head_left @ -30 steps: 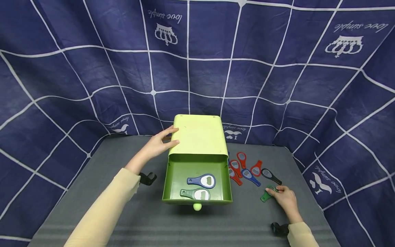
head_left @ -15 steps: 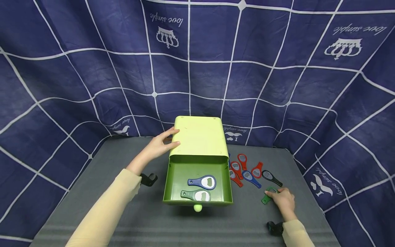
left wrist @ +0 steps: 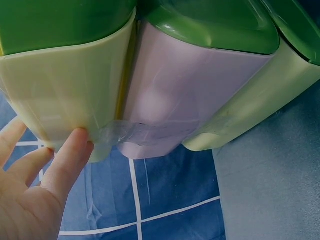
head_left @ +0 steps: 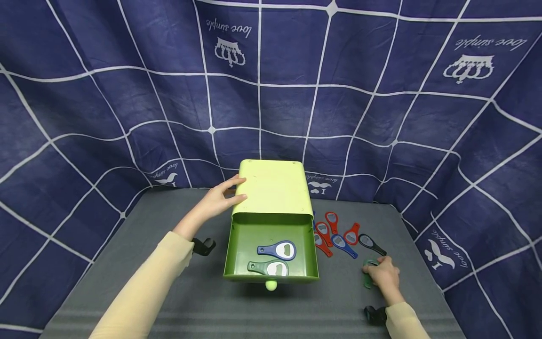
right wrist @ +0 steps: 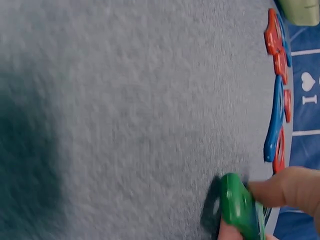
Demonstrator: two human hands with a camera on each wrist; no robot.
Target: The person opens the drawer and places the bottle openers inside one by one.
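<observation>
My left hand [head_left: 218, 197] rests against the left side of a light green drawer unit [head_left: 273, 186], thumb and fingers spread and fairly straight. In the left wrist view its fingertips touch the pale green casing [left wrist: 65, 95]. The top drawer [head_left: 250, 230] is pulled out, with a blue bottle opener [head_left: 277, 250] and a green-handled bottle opener [head_left: 267, 268] lying in it. To the right, my right hand [head_left: 384, 275] pinches another green bottle opener [head_left: 367, 280] between thumb and fingers, close to the table; the hand covers part of it. The right wrist view shows that green bottle opener [right wrist: 235, 202] tilted on edge.
Right of the unit lie several red bottle openers [head_left: 352, 233], a blue one [head_left: 344, 245] and a black one [head_left: 371, 244], some overlapping. The left wrist view shows a lilac casing [left wrist: 185, 90] beside the green one. A blue checked cloth [head_left: 279, 108] hangs behind the grey table [head_left: 190, 301].
My right hand has shifted slightly left and toward me, and the green bottle opener in it has turned from slanting to nearly lengthwise. The left hand stays against the unit.
</observation>
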